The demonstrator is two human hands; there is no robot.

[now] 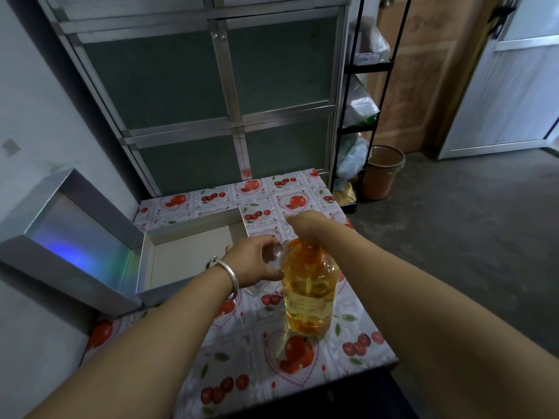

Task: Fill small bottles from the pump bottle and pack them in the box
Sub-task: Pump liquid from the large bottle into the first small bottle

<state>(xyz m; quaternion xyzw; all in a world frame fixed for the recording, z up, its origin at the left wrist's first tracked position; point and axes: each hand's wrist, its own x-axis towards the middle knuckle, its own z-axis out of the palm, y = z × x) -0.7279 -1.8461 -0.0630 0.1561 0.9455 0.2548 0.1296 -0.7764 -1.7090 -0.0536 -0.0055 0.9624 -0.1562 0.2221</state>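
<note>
A clear pump bottle (308, 294) of yellow liquid with an orange pump stands upright on the table. My right hand (304, 226) rests on top of the pump head, fingers curled over it. My left hand (255, 261) holds a small clear bottle (276, 252) against the pump's spout, just left of the pump bottle. The small bottle is mostly hidden by my fingers. An open silver box (145, 267) with a pale inside lies to the left on the table; nothing shows inside it. Its hinged lid (69, 234) stands open further left.
The table (302, 373) has a fruit-print cloth. Another clear item (257, 290) lies on it under my left wrist. A metal cabinet (211, 95) stands behind, a black shelf rack (360, 95) and a brown bucket (382, 173) to the right.
</note>
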